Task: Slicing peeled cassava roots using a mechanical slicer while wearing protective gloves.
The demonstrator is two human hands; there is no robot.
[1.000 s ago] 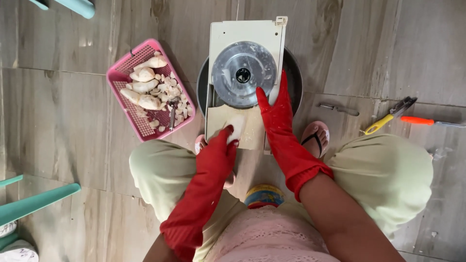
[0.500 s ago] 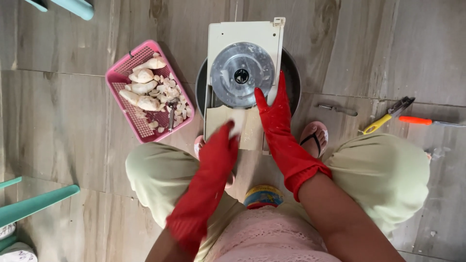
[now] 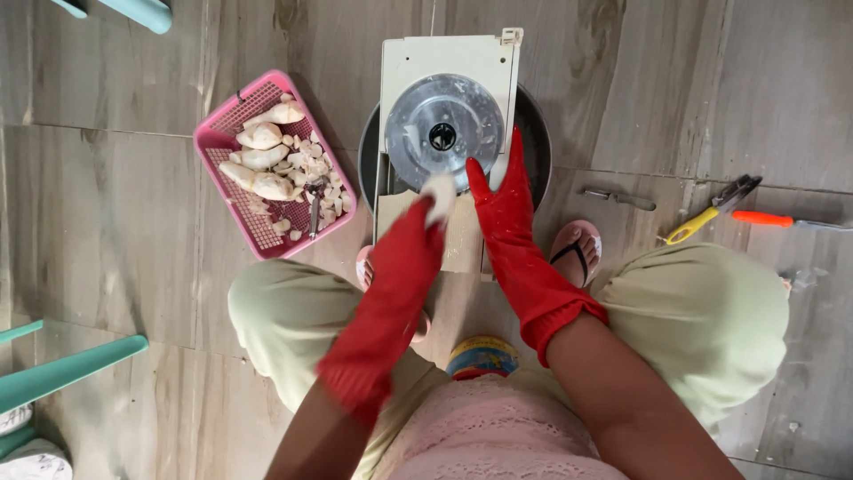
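Toward the left edge of the tiled floor (image 3: 107,222), a pink plastic basket (image 3: 233,133) is holding peeled pale tubers (image 3: 263,185) and small cut scraps, with a dark-handled peeler (image 3: 314,203) lying among them. Just right of it, the left hand (image 3: 410,244), in a red rubber glove, is pressing a pale tuber piece (image 3: 439,197) toward the round metal slicing disc (image 3: 443,133); the grip is closing around the near end of the piece, fingers curled on it, though the motion is blurring the exact hold. The piece is sitting at the lower edge of the disc, on the feed side of the white slicer board (image 3: 449,62), which is lying across a dark round basin (image 3: 538,133). Judging from its look, the peeled flesh is firm and stiff but wet and slippery, so it is probably sliding easily in rubber; the safest hold seems to be the end farthest from the blade, palm behind it. The right hand (image 3: 503,200), also gloved in red, is resting with fingers spread and pointing up against the disc's right rim, pinching nothing. Farther right on the floor, a small metal tool (image 3: 619,197), yellow-handled pliers (image 3: 706,213) and an orange-handled screwdriver (image 3: 782,220) are lying well apart from the slicer.
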